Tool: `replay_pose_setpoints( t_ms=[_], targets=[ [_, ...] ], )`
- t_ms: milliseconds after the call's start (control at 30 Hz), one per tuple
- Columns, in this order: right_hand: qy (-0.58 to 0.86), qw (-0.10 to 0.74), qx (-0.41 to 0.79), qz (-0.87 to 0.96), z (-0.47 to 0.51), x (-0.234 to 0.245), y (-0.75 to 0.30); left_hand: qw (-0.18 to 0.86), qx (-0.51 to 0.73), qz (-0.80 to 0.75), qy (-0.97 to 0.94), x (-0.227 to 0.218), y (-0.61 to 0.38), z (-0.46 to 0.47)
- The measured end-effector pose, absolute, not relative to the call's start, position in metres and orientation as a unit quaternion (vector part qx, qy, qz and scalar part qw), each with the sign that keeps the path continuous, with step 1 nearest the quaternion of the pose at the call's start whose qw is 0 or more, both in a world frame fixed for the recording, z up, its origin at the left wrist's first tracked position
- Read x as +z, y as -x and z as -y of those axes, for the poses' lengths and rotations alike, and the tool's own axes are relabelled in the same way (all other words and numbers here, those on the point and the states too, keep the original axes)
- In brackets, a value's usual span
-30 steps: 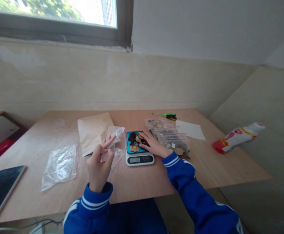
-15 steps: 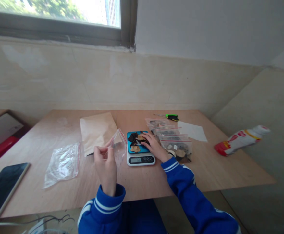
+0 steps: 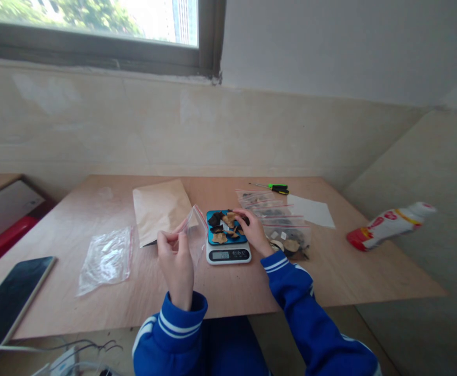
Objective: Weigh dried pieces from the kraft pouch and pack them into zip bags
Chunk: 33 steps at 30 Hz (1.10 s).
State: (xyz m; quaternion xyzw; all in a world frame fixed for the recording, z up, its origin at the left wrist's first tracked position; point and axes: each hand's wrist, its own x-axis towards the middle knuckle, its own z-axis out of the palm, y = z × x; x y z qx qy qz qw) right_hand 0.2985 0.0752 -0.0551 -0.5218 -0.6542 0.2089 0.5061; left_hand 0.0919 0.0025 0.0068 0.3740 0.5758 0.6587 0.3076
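Observation:
My left hand (image 3: 175, 265) pinches the top edge of a transparent zip bag (image 3: 194, 234) with red-lined edges, which hangs open beside the scale. My right hand (image 3: 254, 234) reaches over a digital kitchen scale (image 3: 228, 255) with a blue top, its fingertips among dark and tan flakes (image 3: 224, 224) on the pan. Whether those fingers hold a flake is hidden. Just right of the scale lie stacked zip bags (image 3: 281, 224) of similar flakes, close to my right wrist.
A kraft paper envelope (image 3: 160, 211) lies left of the scale on the plywood table (image 3: 330, 277). Also there are a flat zip bag (image 3: 105, 263), a green-handled screwdriver (image 3: 278, 188), white paper (image 3: 310, 210), a bottle (image 3: 388, 227) and a dark tablet (image 3: 11, 295).
My right hand has gone from lying flat over the flakes to fingertips gathered at their far right. The flakes have shifted on the pan. My left hand still holds the bag, now nearer the scale.

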Motion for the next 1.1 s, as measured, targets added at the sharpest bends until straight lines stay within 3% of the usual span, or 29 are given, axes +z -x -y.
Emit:
replay_pose_setpoints(
  t_ms=[167, 300, 500, 633, 767, 867, 967, 1100],
  targets=[
    [0.541, 0.547, 0.259, 0.584, -0.069, -0.037, -0.289, 0.303, 0.657, -0.574, -0.384, 0.008, -0.094, -0.002],
    [0.492, 0.557, 0.284, 0.606, -0.048, 0.007, -0.268, 0.306, 0.655, -0.572, -0.388, 0.011, -0.097, -0.001],
    [0.463, 0.381, 0.193, 0.777, -0.015, 0.050, -0.216, 0.318, 0.655, -0.573, -0.376, 0.015, -0.104, 0.003],
    [0.451, 0.354, 0.176, 0.800, -0.012, 0.045, -0.186, 0.329, 0.661, -0.575, -0.353, 0.017, -0.103, 0.007],
    [0.408, 0.436, 0.245, 0.764, -0.012, 0.047, -0.192, 0.336, 0.674, -0.572, -0.324, 0.015, -0.092, 0.008],
    [0.438, 0.478, 0.233, 0.725, -0.019, 0.030, -0.224, 0.342, 0.700, -0.547, -0.306, 0.015, -0.084, 0.008],
    [0.528, 0.393, 0.175, 0.732, -0.037, -0.013, -0.262, 0.355, 0.714, -0.525, -0.297, 0.016, -0.081, 0.009],
    [0.542, 0.296, 0.193, 0.763, -0.058, -0.068, -0.295, 0.362, 0.711, -0.522, -0.301, 0.017, -0.081, 0.012]
  ],
)
